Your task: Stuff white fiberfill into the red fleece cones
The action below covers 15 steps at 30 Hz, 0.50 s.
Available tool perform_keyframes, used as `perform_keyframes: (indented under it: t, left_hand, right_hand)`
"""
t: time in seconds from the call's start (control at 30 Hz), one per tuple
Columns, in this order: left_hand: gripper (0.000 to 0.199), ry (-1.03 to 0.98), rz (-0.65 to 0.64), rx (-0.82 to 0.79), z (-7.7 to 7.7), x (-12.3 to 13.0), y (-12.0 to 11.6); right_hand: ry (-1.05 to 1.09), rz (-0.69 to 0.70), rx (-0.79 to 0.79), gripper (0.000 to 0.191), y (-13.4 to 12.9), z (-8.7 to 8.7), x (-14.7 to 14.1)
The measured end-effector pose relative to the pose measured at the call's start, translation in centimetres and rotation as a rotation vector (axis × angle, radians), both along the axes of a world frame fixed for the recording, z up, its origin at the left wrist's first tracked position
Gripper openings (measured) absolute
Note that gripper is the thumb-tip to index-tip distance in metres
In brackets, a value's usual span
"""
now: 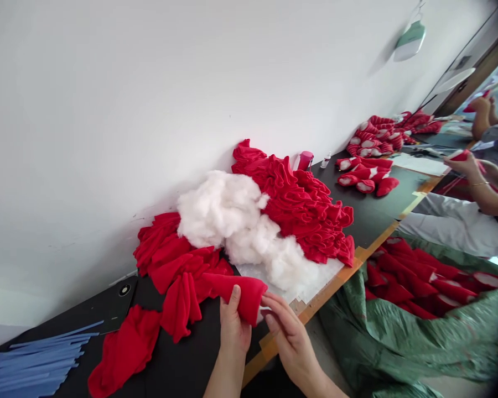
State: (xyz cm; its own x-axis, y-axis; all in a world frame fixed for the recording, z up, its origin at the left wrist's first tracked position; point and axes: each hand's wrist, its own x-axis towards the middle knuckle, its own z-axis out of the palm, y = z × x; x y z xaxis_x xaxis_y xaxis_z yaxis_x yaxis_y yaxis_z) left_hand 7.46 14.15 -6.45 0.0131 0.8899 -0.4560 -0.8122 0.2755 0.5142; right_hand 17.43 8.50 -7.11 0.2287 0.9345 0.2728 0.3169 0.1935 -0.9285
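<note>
A red fabric tube [243, 293], open at its right end, is held in my left hand [234, 326], with the thumb across its near side. My right hand [290, 342] is at the tube's mouth. Its fingers stretch toward the rim with the thumb apart; whether the fingertips reach inside is hard to see. Just behind lies a heap of white fluffy stuffing [219, 207] that trails toward the table edge. Red fabric pieces [160, 243] are bunched to its left, and another red pile [302, 204] spreads out on its right. A separate red piece [126, 345] rests left of my hands.
Blue strips [33, 362] and a dark phone-like device [122, 304] lie at the left. Stuffed red pieces [365, 174] sit farther along the table [369, 215]. A green sack [398, 342] of red pieces stands right, beside another person [477, 182]. A white wall runs behind.
</note>
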Motion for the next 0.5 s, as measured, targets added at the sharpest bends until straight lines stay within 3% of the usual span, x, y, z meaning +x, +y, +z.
perform_keyframes:
  t: [0.1,0.2,0.3,0.43,0.5]
  left_hand:
    - [0.047,-0.003,-0.110,0.046,0.4,0.8,-0.8]
    - [0.052,0.052,-0.133,0.055,0.7,1.2,-1.4]
    - [0.051,0.058,-0.174,0.057,0.8,1.4,-1.8]
    - [0.055,0.065,-0.206,0.056,0.6,1.4,-2.1]
    - [0.056,0.117,-0.154,0.047,0.3,1.4,-2.1]
  right_hand:
    - [-0.174,0.118,0.101,0.037,0.0,0.2,0.1]
    - [-0.262,0.079,0.149,0.038,0.3,0.0,0.5]
    - [-0.275,0.014,0.148,0.042,0.4,-0.2,0.8]
    - [-0.236,0.149,0.135,0.047,0.2,0.2,1.0]
    - [-0.175,0.116,0.092,0.039,-0.1,0.5,0.9]
